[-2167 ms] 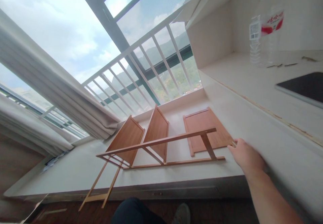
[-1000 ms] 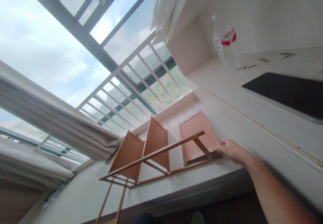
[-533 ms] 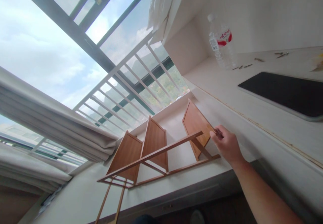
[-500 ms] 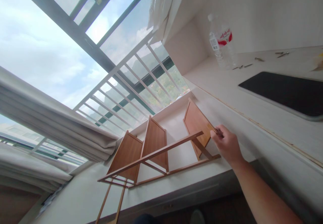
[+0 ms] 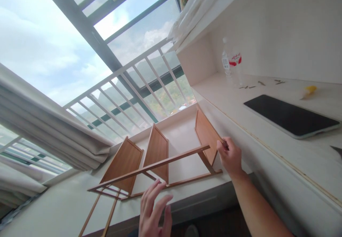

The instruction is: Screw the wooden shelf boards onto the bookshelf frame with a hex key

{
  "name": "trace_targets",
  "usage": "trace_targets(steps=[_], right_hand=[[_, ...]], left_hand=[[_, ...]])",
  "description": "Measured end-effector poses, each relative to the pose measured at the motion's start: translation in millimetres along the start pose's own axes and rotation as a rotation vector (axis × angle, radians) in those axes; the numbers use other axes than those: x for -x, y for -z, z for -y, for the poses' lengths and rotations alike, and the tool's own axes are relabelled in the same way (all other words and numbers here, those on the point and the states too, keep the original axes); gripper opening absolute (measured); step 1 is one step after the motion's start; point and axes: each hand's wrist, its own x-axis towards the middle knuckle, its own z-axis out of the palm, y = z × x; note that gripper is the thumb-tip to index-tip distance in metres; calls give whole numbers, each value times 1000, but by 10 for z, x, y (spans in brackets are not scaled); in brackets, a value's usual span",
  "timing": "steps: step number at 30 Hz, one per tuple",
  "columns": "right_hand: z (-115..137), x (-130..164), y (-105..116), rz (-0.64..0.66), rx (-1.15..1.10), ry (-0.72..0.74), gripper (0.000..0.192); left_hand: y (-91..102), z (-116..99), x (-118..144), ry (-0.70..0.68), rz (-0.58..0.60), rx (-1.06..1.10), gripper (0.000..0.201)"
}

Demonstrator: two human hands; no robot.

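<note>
My right hand [image 5: 230, 155] is closed beside the top board [image 5: 204, 130] of a brown wooden shelf rack [image 5: 157, 153]. Between its thumb and fingers are small dark pieces, too small to name for certain; they look like screws. These fingers are at the board's outer edge, and whether they press on it is hidden. Low in the view, my left hand [image 5: 155, 212] is raised with fingers apart, holding nothing. It is close to the rack's lower side rail, overlapping it in the view; I cannot tell whether it touches.
On the white ledge at right lie a dark-screened phone [image 5: 291, 116], several small screws [image 5: 262, 83] and a yellow-handled tool [image 5: 310, 90]. A clear plastic bottle [image 5: 232, 64] stands behind them. A railing [image 5: 149, 69] and window are beyond the rack; a grey curtain [image 5: 53, 119] hangs left.
My left hand has come into view from below, open. My right hand stays closed at the top board. The view has shifted, showing more of the ledge and the yellow-handled tool.
</note>
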Motion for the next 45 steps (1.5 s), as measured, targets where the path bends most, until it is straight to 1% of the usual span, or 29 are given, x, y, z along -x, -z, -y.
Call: trace_targets(steps=[1, 2, 3, 4, 5, 7, 8, 11, 15, 17, 20, 22, 24, 26, 27, 29, 31, 33, 35, 37, 41, 43, 45], right_hand=[[5, 1, 13, 3, -1, 10, 26], [7, 3, 26, 10, -2, 20, 26], [5, 7, 41, 21, -5, 31, 26], [-1, 12, 58, 35, -9, 42, 26], [-11, 19, 76, 48, -12, 50, 26], [-38, 33, 109, 67, -15, 60, 25], [-51, 39, 122, 72, -14, 62, 25], [-65, 49, 139, 80, -21, 73, 23], [6, 41, 120, 134, -46, 81, 23], [45, 39, 101, 160, -62, 71, 24], [61, 50, 66, 162, -57, 56, 25], [57, 67, 43, 162, -52, 52, 26], [60, 85, 25, 174, -55, 44, 27], [72, 98, 14, 190, -65, 33, 30], [79, 101, 10, 198, -70, 28, 31], [92, 103, 4, 208, -75, 19, 34], [100, 101, -2, 215, -80, 6, 36], [104, 96, -9, 211, -93, -12, 38], [107, 92, -15, 199, -109, -31, 39], [107, 90, -22, 181, -121, -54, 38], [101, 92, -37, 156, -137, -91, 35], [99, 96, -48, 169, -145, -84, 34], [97, 101, -61, 195, -156, -70, 33]], left_hand=[[-76, -32, -270, -38, 11, 32, 33], [-149, -82, -534, -39, 36, 41, 32], [-219, -145, -779, -39, 97, 38, 33], [-287, -215, -994, -5, 188, 42, 33], [-353, -286, -1171, 27, 267, 64, 31], [-473, -410, -1400, 72, 419, 145, 26], [-523, -457, -1459, 83, 473, 169, 25], [-617, -539, -1509, 116, 528, 149, 35], [-631, -569, -1530, 75, 624, 81, 47], [-636, -559, -1582, 99, 689, 92, 54], [-702, -503, -1698, 211, 863, 200, 62], [-781, -447, -1784, 348, 1050, 332, 60], [-870, -394, -1868, 481, 1190, 461, 49], [-957, -361, -1947, 529, 1267, 510, 38], [-996, -355, -1981, 526, 1280, 507, 34], [-1066, -359, -2033, 502, 1271, 495, 28], [-1119, -369, -2052, 481, 1235, 505, 24], [-1153, -367, -2037, 463, 1172, 513, 24], [-1170, -347, -1996, 444, 1091, 513, 28], [-1171, -319, -1954, 425, 1030, 545, 37], [-1146, -300, -1936, 380, 946, 619, 58], [-1133, -311, -1961, 357, 901, 638, 63], [-1129, -321, -1990, 323, 887, 687, 66]])
